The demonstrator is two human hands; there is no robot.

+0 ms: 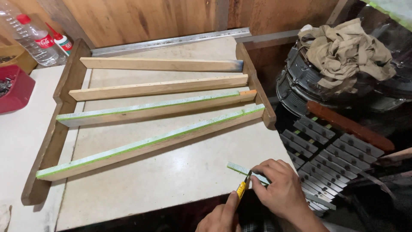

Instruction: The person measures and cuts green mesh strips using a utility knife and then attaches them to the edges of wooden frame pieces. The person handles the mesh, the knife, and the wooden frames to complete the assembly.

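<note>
While left hand [223, 217] grips yellow knife [243, 187], right hand [281, 189] pinches green strip [240, 169], table [171, 180] edge.

A pale bench [171, 180] is filling most of the view. A brown wooden wall [141, 17] is standing behind it, and a long grey metal rail [171, 41] is lying along the back edge. Two clear plastic bottles [32, 36] are standing in the far left corner, near a red tub [15, 88]. On the right, a crumpled tan cloth [343, 49] is sitting on a shiny drum [300, 81]. Soft light is falling from above.
</note>
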